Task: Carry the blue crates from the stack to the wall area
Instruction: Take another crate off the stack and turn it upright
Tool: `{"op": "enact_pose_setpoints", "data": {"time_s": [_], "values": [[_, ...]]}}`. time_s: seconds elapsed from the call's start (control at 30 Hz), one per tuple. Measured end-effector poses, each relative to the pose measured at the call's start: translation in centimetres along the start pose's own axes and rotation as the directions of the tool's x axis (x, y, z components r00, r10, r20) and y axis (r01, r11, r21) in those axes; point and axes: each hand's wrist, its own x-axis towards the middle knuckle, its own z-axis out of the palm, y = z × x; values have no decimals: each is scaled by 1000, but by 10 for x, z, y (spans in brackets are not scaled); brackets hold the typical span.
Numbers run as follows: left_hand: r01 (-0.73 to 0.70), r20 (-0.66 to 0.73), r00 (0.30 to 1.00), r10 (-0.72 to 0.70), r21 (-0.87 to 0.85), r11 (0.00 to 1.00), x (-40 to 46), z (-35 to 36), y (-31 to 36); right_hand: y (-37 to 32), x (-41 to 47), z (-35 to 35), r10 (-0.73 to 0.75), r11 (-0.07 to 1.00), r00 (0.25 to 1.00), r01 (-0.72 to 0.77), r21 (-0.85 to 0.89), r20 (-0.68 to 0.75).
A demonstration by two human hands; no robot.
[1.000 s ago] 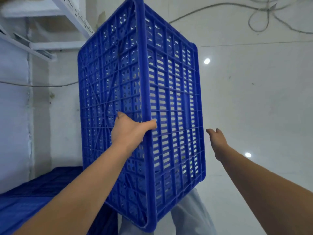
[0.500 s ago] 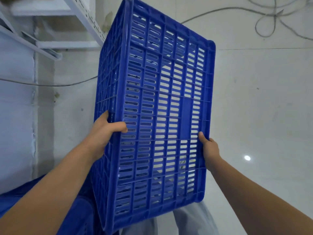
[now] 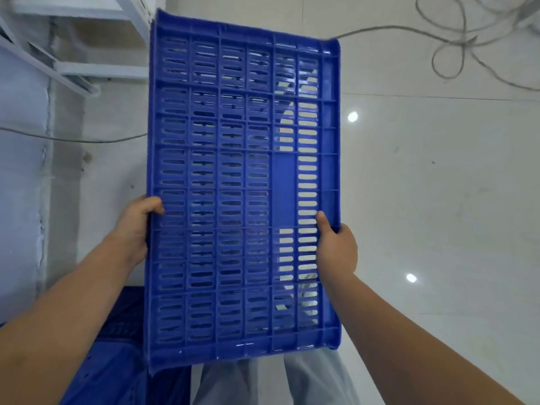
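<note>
Two hands are now gripping the blue crate (image 3: 244, 188), where a second ago only the left hand (image 3: 135, 226) was holding it and the right was hanging open in the air at about 3 o'clock of it. Half a second ago the crate was still showing two of its faces at an angle; now it is turning one broad slotted face squarely toward the camera, long axis running from 12 to 6 o'clock. The left hand is clamping the crate's 9 o'clock edge, thumb curled over the front and fingers hidden behind. The right hand (image 3: 339, 249) is clamping the 3 o'clock edge lower down, thumb lying on the slotted face. The crate is being held up in front of the person, above the pale tiled floor (image 3: 438, 200). Its face is showing a grid of ribs filled with short horizontal slots, plus a solid blank panel right of centre. More blue crates (image 3: 117, 346) are lying at 7 o'clock, beside the left forearm. A grey cable (image 3: 450, 42) is looping across the floor at 1 o'clock.
</note>
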Motion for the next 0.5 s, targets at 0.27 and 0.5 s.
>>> {"op": "enact_pose_setpoints", "data": {"time_s": [0.27, 0.5], "values": [[73, -69, 996, -64, 145, 987, 21, -36, -22, -8, -26, 34, -51, 992, 999, 52, -116, 6], [55, -137, 990, -31, 176, 983, 17, -37, -44, -18, -22, 31, -108, 975, 994, 107, -195, 5]]}}
